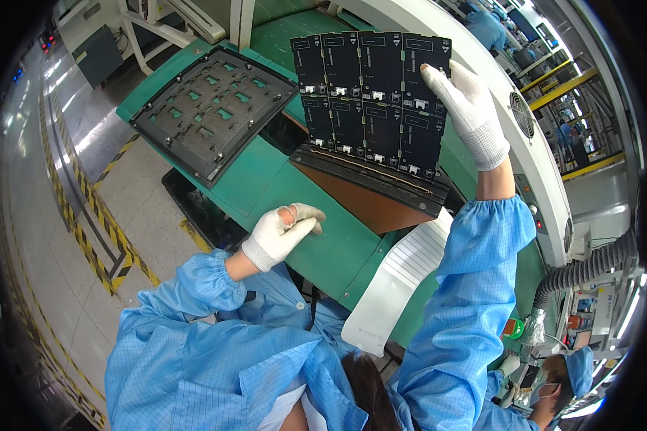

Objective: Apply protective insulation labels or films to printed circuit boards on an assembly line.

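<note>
My right hand (473, 108), in a white glove with a bare thumb tip, grips the upper right edge of a black circuit board panel (363, 90). The panel stands tilted up, showing several repeated boards with small white connectors. Its lower edge is at a black-edged brown holder (363, 190); whether it rests in a slot I cannot tell. My left hand (280, 233), also gloved, hovers above the green table (266, 176) with its fingers curled together. Anything between those fingers is too small to make out. A white sheet of label strips (402, 269) hangs over the table's near edge.
A dark fixture plate (212, 111) with cut-outs and screws lies on the table's left. The curved white machine housing (532, 144) rises close beyond my right arm. A flexible grey duct (589, 266) is at the right. A co-worker in a blue cap (579, 370) sits lower right.
</note>
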`<state>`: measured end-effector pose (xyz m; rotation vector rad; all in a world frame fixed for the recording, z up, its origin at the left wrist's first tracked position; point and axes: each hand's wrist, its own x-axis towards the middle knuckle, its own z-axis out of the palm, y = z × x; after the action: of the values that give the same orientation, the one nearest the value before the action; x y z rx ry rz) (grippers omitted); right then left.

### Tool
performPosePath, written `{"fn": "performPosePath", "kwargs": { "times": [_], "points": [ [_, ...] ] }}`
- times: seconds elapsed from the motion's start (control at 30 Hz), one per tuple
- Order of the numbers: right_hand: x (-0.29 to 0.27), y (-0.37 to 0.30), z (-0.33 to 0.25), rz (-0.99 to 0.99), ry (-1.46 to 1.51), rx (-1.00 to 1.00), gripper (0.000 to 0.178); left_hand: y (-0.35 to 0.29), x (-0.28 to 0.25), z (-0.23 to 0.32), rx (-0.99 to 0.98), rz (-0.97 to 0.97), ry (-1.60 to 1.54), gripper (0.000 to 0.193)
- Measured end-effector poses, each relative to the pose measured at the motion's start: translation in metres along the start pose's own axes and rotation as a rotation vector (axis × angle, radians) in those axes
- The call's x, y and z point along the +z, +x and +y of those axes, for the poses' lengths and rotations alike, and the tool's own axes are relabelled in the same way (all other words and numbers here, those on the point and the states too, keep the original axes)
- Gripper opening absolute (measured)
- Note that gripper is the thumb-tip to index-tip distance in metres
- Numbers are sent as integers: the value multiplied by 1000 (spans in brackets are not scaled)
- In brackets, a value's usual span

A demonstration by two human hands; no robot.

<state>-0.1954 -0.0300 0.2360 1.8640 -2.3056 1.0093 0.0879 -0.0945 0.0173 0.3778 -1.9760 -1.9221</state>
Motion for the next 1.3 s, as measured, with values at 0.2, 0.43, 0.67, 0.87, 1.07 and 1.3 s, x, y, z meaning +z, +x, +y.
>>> {"fn": "performPosePath", "kwargs": {
  "times": [0.2, 0.43, 0.67, 0.87, 1.07, 1.3],
  "points": [
    [-4, 2, -3, -36, -58, -21, 40, 0, 0, 1, -6, 6, 3, 24],
    [0, 4, 10, 35, 18, -27, 52, -1, 1, 1, 24, 10, 12, 23],
    [-7, 3, -9, -31, -32, -69, 44, -2, 1, -3, 44, 9, 11, 22],
    [-7, 0, -8, -36, -58, -54, 48, -1, 1, -2, 40, 5, -1, 23],
    [-1, 0, -12, -63, -84, -56, 46, -3, -1, -1, 40, 12, 3, 23],
    [5, -9, 76, 72, 238, 441, 37, -7, 0, -1, 76, -30, -41, 23]
  ]
}}
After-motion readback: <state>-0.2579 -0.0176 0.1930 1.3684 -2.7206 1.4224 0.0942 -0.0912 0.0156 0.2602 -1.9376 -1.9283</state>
